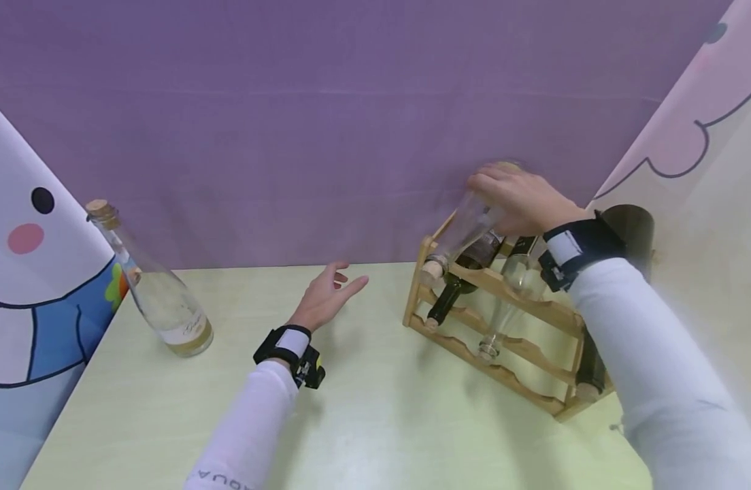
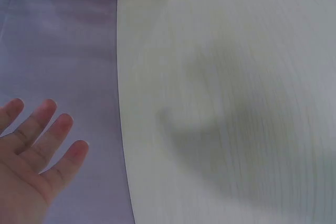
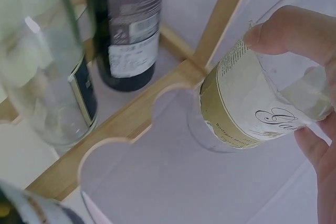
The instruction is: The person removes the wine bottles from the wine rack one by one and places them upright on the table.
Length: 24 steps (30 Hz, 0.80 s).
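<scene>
My right hand (image 1: 522,194) grips a clear glass bottle (image 1: 466,221) near its base, over the far left of a wooden wine rack (image 1: 535,309). The bottle slants, its corked neck down at the rack's upper front rail. In the right wrist view, thumb and fingers (image 3: 302,32) hold it around its white and gold label (image 3: 247,103), with the base close over the scalloped back rail (image 3: 131,124). My left hand (image 1: 329,296) holds nothing above the table, fingers spread loosely in the left wrist view.
Lower in the rack lie a dark bottle (image 1: 449,299), a clear bottle (image 1: 504,316) and another dark bottle (image 1: 590,364) at the right. A corked clear bottle (image 1: 167,299) stands at the table's left. A purple backdrop (image 1: 326,136) rises behind the table.
</scene>
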Available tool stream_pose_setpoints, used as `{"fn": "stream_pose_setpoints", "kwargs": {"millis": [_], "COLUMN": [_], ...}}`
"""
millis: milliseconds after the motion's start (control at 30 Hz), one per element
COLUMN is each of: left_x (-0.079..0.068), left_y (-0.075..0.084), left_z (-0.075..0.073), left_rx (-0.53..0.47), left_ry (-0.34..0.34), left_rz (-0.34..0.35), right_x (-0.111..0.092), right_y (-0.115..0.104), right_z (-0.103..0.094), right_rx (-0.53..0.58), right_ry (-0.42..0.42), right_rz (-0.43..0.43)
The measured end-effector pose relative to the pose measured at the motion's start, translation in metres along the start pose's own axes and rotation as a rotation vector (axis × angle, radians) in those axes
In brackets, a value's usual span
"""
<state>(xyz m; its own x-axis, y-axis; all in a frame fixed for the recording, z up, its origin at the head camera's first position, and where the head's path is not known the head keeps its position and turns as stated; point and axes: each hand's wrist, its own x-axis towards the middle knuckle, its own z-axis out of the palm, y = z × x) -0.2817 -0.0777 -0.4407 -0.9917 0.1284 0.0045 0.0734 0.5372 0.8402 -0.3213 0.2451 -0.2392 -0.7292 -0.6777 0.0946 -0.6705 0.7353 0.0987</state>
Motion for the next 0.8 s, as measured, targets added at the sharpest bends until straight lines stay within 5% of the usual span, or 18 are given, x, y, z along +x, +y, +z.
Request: {"fn": "stream_pose_setpoints", "kwargs": {"millis": [367, 800], "left_x": [-0.008, -0.014], "left_y": [-0.021, -0.037], "left_z": [-0.02, -0.027], "left_rx": [0.156, 0.167], "left_ry": [-0.007, -0.018], "left_rz": [-0.067, -0.126], "right_x": [0.031, 0.061], "right_y": [-0.024, -0.056], "right_z": [0.0, 0.006], "right_rx": [-0.016, 0.064], "right_ry": [0.002, 0.013], "right_rz": [-0.035, -0.109]}}
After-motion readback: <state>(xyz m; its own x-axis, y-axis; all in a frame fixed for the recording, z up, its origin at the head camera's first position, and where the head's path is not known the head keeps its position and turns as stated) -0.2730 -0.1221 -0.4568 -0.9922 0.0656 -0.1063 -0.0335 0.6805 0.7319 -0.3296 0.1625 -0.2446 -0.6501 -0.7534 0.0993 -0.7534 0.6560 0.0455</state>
